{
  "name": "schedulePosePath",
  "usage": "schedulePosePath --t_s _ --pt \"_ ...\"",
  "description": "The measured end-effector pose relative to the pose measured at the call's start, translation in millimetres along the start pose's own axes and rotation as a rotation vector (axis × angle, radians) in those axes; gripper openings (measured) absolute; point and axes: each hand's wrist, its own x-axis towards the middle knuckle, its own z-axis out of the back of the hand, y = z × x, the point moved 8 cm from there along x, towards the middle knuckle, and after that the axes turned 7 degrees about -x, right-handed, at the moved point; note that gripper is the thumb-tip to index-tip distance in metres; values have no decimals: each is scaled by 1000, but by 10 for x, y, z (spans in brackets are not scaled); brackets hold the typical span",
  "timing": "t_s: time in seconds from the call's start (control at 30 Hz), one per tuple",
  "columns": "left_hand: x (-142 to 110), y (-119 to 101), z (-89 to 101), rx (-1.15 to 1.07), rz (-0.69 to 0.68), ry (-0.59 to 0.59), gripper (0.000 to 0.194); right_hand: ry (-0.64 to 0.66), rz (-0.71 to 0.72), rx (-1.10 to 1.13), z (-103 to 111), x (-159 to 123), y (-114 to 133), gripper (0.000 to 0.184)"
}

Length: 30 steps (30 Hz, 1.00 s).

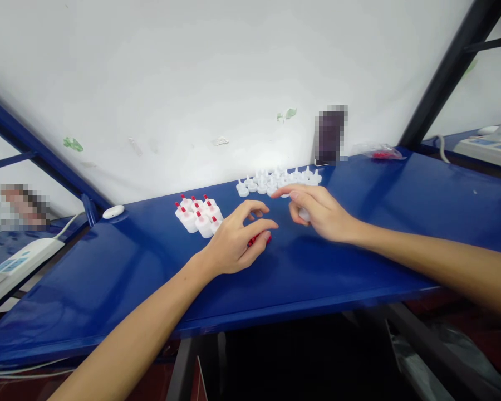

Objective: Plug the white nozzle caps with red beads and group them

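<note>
My left hand (pixel 237 236) hovers over the middle of the blue table with thumb and fingers apart and nothing visible between them. Small red tips (pixel 254 240) lie just beneath it, partly hidden by the thumb and fingers. To its left stands a cluster of white nozzle caps with red tips (pixel 202 220). My right hand (pixel 319 209) has its index finger stretched toward the left, while the other fingers curl around a white nozzle cap (pixel 304 214), mostly covered. Behind that hand, several white nozzle caps without red tips (pixel 262 186) stand in a group.
A blue table (pixel 150 301) runs along a white wall. At the back, a dark phone-like object (pixel 329 136) leans on the wall. A clear bag with red pieces (pixel 383 153) lies back right, and a white oval case (pixel 113 211) back left. Metal frame posts (pixel 438 72) flank the table.
</note>
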Motion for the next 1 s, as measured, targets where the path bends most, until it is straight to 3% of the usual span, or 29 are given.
schedulePosePath --t_s 0.47,0.63,0.83,0.93,1.0 --pt "12 -35 -21 -12 -13 25 20 -35 -34 -43 72 28 4 26" --pt "31 -58 -8 -11 -25 15 20 -74 -73 -8 133 94 -131 24" --pt "18 -32 -20 -21 -18 14 21 -156 -51 -140 227 116 -271 20" --pt "10 -4 -23 -43 12 12 29 -72 41 -280 136 64 -175 17" --pt "8 5 -21 -56 24 9 33 36 154 -394 5 3 -43 30"
